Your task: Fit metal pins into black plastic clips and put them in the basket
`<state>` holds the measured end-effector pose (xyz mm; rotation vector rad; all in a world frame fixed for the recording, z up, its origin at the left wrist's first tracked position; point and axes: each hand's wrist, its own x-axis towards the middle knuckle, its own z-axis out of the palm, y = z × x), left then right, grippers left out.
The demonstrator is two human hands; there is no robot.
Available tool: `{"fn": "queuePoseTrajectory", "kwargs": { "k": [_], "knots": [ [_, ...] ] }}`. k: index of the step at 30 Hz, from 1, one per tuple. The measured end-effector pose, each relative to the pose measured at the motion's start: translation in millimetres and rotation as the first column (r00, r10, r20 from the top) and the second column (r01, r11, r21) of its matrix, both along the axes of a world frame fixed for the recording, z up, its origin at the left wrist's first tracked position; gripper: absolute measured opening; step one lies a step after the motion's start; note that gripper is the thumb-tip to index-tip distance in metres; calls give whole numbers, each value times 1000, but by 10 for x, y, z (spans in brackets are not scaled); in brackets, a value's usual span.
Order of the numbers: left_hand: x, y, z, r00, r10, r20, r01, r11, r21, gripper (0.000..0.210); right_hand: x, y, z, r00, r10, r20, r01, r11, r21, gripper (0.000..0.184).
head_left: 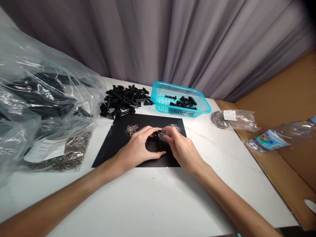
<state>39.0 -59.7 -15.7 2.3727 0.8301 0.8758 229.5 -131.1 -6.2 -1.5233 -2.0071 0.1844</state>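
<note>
My left hand [137, 146] is closed on a slim black plastic part [158, 141], gripping it by its two ends between thumb and fingers. The part stands on edge, just over a black mat [108, 149]. My right hand [184, 148] pinches a thin metal piece [162, 133] against the upper end of the part; its exact kind is too small to tell. On the mat lie two heaps of tiny metal pieces, one heap [131, 129] beyond my left hand and another heap [175, 127] partly hidden behind my right fingers.
Black plastic parts form a pile [125, 98] behind the mat. A blue basket [181, 111] holds more of them. Clear plastic bags [49, 102] and a labelled bag of metal pieces [76, 153] fill the left. A small bag [229, 120] and a bottle [274, 138] lie right.
</note>
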Motion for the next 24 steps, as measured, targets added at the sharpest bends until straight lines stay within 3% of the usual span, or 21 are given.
{"fn": "queuePoseTrajectory", "kwargs": {
  "k": [10,19,24],
  "knots": [
    [14,0,15,1000,10,-18,-10,1000,-23,58,-21,17,-67,997,31,77,-36,997,64,32],
    [40,-11,52,999,35,15,-34,997,-65,54,-28,50,-195,921,-14,390,-87,967,239,47],
    [56,5,52,996,69,57,-60,987,-147,55,-40,79,-250,901,-2,434,-115,963,243,55]
  ]
}}
